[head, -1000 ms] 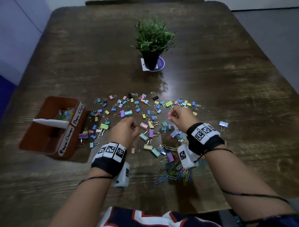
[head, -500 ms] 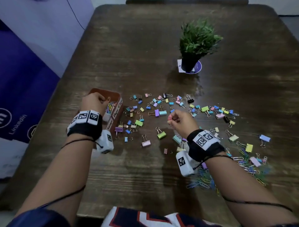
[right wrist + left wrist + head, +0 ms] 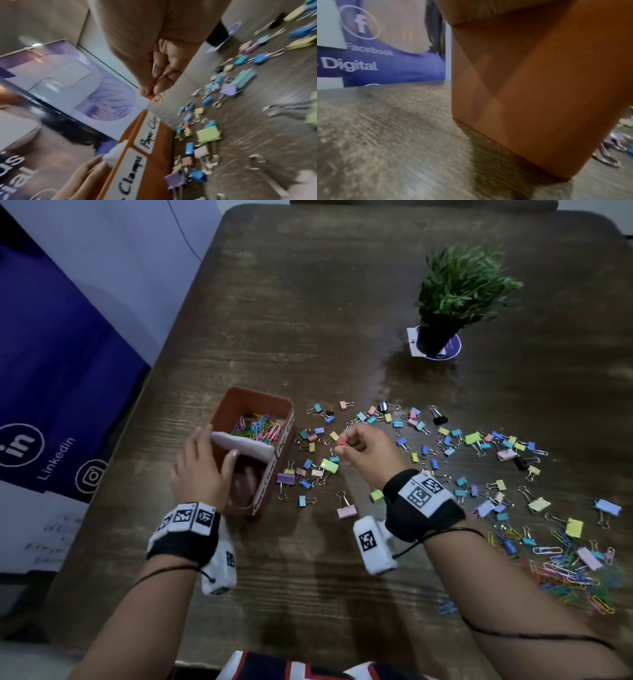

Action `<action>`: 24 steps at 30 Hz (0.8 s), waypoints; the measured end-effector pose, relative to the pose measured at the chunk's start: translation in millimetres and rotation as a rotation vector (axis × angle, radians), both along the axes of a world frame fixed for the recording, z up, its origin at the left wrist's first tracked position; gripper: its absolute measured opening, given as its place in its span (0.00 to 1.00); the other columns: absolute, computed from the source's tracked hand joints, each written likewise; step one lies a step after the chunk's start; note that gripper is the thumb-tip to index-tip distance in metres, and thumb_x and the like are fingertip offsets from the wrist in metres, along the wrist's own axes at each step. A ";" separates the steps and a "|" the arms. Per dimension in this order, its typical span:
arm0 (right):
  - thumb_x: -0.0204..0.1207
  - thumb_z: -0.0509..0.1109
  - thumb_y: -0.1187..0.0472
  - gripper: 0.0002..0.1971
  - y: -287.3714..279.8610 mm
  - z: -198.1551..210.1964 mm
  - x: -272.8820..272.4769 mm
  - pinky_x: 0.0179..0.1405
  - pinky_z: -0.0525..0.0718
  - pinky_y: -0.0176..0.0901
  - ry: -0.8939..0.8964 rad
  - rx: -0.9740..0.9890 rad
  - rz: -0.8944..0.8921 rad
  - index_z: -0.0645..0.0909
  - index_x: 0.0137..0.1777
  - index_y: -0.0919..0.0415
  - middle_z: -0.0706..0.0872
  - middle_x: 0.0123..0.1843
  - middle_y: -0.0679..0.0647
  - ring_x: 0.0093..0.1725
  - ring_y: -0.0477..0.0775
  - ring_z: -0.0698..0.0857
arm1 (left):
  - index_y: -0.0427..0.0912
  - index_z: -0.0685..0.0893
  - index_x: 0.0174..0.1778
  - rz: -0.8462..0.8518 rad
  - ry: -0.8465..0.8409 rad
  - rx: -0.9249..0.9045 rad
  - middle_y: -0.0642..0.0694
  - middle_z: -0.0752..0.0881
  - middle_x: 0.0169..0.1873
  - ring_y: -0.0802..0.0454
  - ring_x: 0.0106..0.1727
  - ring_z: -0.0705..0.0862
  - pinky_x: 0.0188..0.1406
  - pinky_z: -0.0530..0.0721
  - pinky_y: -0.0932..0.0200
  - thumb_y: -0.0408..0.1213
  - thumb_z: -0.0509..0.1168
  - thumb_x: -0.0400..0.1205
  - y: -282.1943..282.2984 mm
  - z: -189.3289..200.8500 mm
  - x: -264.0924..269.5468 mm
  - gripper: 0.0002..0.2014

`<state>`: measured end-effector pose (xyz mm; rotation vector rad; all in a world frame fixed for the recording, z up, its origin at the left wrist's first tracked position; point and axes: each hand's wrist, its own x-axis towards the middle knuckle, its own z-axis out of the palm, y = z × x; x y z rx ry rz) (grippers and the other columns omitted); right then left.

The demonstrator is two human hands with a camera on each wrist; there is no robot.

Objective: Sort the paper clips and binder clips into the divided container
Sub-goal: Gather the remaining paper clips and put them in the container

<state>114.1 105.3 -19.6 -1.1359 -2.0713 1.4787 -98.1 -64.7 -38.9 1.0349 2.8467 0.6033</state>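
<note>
Head view: I see my left hand (image 3: 202, 470) at the brown divided container (image 3: 255, 402), which stands at the left of the tabletop (image 3: 308, 320). Its thumb lies against the white divider (image 3: 245, 445) and the fingers reach over the container's left wall; the grip looks loosely spread, though I cannot tell whether it clasps the wall. Far compartment holds a heap of coloured paper clips (image 3: 258, 426). Near compartment: contents unclear, shadowed by the hand.

Right hand (image 3: 368, 451) hovers just right of the container, above the scattered binder clips (image 3: 428, 446). Its grip is closed to a pinch: thumb and forefinger hold a pink paper clip (image 3: 342, 444). Right wrist view confirms this, the clip (image 3: 156, 98) hanging from the fingertips (image 3: 159, 86) above the container's labelled rim (image 3: 145, 136). 2 handwritten labels show there; the near one ends in "Clamps".

More loose paper clips (image 3: 565, 570) lie piled at the right of the tabletop, near the right forearm. A potted plant (image 3: 459, 292) stands well beyond the clips.

Left wrist view: mostly the container's outer wall (image 3: 539, 94), blurred.
</note>
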 end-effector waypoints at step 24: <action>0.77 0.57 0.74 0.22 -29.0 12.5 -122.6 0.64 0.78 0.54 -0.180 0.419 0.250 0.76 0.69 0.63 0.79 0.68 0.60 0.65 0.61 0.80 | 0.49 0.62 0.82 -0.045 -0.003 0.050 0.46 0.67 0.80 0.44 0.78 0.67 0.75 0.64 0.40 0.51 0.58 0.85 -3.8 -14.1 -5.2 0.29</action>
